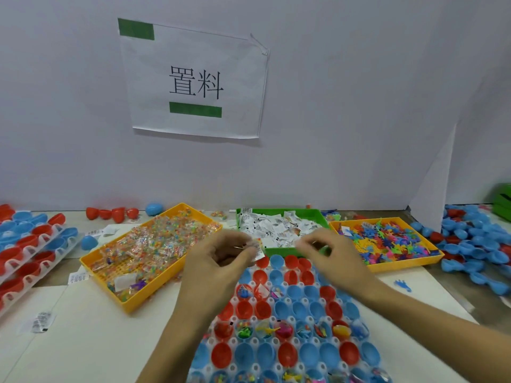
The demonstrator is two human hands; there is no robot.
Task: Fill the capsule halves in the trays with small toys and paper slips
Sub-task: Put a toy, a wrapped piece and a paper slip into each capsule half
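A clear tray [336, 297] of red and blue capsule halves lies in front of me; some halves hold small toys, others stand bare. My left hand [221, 258] hovers over the tray's far left corner, fingers pinched on a white paper slip [259, 251]. My right hand [329, 252] hovers over the far right part, fingers curled around something small and blurred. Behind them sit a green tray of paper slips [276, 225], a yellow tray of bead packets [149, 250] and a yellow tray of plastic toys [387, 241].
Clear trays of red and blue halves [30, 244] lie at the left. Loose blue and red halves [475, 244] pile up at the right. Stray slips [41, 322] and closed capsules [153, 209] lie on the table. A white wall with a paper sign [196, 81] stands behind.
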